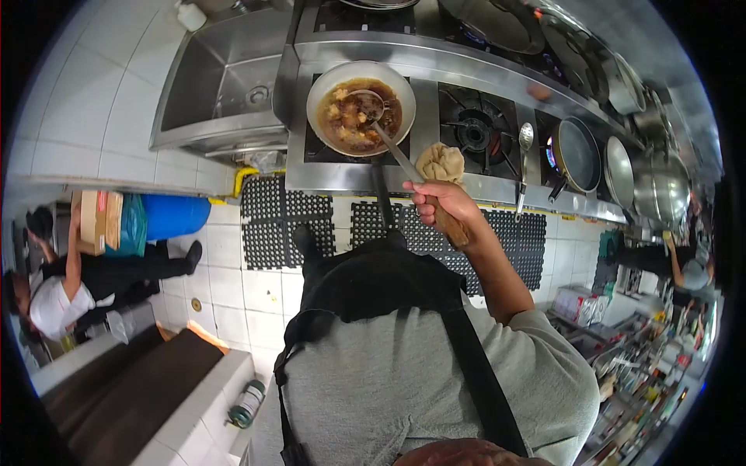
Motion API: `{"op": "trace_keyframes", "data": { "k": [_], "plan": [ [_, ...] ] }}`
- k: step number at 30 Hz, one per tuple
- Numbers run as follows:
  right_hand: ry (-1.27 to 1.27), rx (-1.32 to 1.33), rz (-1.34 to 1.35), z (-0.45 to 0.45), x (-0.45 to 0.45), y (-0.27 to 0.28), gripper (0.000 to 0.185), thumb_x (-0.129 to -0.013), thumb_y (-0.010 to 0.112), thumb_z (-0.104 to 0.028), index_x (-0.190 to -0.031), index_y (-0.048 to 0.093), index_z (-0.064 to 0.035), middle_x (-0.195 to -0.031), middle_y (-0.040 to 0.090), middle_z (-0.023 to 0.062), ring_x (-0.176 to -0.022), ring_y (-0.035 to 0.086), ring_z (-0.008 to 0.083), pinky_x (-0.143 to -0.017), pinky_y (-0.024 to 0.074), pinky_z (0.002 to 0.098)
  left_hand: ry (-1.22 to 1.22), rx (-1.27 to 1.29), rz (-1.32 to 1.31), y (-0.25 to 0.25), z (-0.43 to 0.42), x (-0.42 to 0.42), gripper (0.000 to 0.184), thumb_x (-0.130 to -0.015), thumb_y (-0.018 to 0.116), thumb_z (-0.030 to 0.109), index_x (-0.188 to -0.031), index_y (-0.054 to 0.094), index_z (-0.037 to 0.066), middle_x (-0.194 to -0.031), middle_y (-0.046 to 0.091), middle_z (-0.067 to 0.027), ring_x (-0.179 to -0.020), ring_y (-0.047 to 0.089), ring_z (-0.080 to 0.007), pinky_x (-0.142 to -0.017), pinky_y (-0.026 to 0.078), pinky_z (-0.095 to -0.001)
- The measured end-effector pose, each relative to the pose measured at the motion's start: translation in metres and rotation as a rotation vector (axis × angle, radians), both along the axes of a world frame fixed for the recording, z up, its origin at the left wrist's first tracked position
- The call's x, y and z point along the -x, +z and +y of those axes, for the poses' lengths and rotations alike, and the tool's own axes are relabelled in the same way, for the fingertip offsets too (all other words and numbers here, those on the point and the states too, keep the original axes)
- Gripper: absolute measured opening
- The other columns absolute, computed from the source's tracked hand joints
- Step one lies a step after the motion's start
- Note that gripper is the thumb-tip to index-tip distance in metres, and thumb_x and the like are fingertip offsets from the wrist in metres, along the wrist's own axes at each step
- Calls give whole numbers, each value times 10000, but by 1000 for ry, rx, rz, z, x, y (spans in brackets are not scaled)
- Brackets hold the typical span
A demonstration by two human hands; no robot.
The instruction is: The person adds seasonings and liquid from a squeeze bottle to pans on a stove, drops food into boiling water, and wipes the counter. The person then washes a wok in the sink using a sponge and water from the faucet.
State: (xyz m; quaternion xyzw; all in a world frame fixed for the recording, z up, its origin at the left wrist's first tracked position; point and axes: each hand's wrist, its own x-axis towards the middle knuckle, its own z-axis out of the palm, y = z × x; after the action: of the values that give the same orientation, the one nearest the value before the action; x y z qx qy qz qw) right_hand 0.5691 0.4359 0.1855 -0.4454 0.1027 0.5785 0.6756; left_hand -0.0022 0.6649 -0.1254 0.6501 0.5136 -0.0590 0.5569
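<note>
Fingers (424,208) of right hand (449,202) wrapped around wooden handle (451,227) of ladle (397,152), its head in brown liquid (359,138) inside pan (359,71)

At upper centre, the pale pan (315,102) covers most of its burner (314,154), and brown liquid (351,135) obscures part of the ladle (399,158). The right hand (451,199) hides a stretch of its handle; the left hand is out of sight. The top edge crops a pot (381,3). At far right, a person (690,268) and, lower down, crowded utensils (637,373) blur too small to tell.
</note>
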Motion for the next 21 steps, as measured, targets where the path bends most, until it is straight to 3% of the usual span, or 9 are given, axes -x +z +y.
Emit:
{"op": "trace_keyframes", "data": {
  "k": [6, 11, 13, 14, 15, 17, 18, 20, 21],
  "plan": [
    [-143, 262, -211, 60, 62, 33, 207, -971, 657, -179, -1085, 600, -16, -769, 536, 1, -568, 494, 110, -513, 413, 284, -86, 40, -112, -13, 181, -14, 514, -997, 525, 330, -1470, 492, 131, -1445, 540, -107, -1148, 626, -276, -909, 475, -412],
    [-255, 446, -383, 109, 117, 42, 196, -931, 655, -146, -1043, 614, 10, -733, 567, 22, -516, 528, 134, -489, 421, 299, 420, 390, -76, 12, 349, -74, 520, -991, 534, 332, -1469, 493, 132, -1444, 540, -102, -1144, 625, -275, -935, 463, -420],
    [-43, 796, -767, 127, 132, 51, 234, -931, 638, -156, -1102, 634, 4, -733, 564, 16, -555, 534, 93, -493, 419, 265, 481, 397, -40, 21, 400, -99, 522, -989, 537, 333, -1469, 494, 133, -1444, 540, -100, -1142, 625, -274, -945, 458, -424],
    [-56, 873, -897, 126, 141, 41, 254, -907, 640, -163, -1089, 630, 14, -729, 627, 110, -600, 637, 222, -565, 494, 347, 459, 389, -56, 28, 418, -107, 537, -980, 551, 354, -1467, 495, 135, -1456, 527, -101, -1143, 623, -280, -938, 463, -418],
    [-73, 886, -889, 129, 148, 44, 254, -907, 640, -163, -1089, 630, 14, -729, 627, 110, -600, 637, 222, -565, 494, 347, 418, 362, -52, 30, 433, -114, 541, -975, 562, 363, -1461, 497, 134, -1471, 517, -107, -1150, 620, -290, -948, 463, -425],
    [6, 1143, -1334, 135, 157, 51, 321, -878, 650, -160, -1143, 614, 16, -830, 680, 222, -764, 694, 394, -705, 537, 442, 351, 341, -4, 31, 452, -128, 553, -968, 575, 378, -1458, 498, 134, -1474, 514, -114, -1151, 619, -301, -965, 462, -438],
    [-6, 1188, -1210, 143, 158, 62, 342, -865, 656, -166, -1167, 605, -12, -965, 681, 277, -951, 637, 494, -802, 524, 523, 321, 352, 5, 29, 457, -132, 556, -966, 580, 382, -1457, 498, 135, -1464, 517, -112, -1150, 619, -305, -961, 464, -439],
    [-37, 1186, -1195, 146, 159, 62, 361, -863, 658, -165, -1189, 603, -18, -974, 680, 281, -960, 641, 487, -808, 524, 520, 154, 401, -82, -29, 482, -104, 544, -963, 593, 379, -1449, 510, 147, -1444, 520, -105, -1147, 617, -308, -927, 469, -427],
    [-67, 1183, -1192, 147, 157, 59, 381, -861, 660, -165, -1210, 602, -23, -982, 679, 285, -968, 646, 480, -814, 524, 518, 245, 367, -68, 39, 448, -126, 529, -963, 600, 382, -1434, 525, 154, -1367, 546, -85, -1146, 615, -315, -905, 479, -441]
  ]
}}
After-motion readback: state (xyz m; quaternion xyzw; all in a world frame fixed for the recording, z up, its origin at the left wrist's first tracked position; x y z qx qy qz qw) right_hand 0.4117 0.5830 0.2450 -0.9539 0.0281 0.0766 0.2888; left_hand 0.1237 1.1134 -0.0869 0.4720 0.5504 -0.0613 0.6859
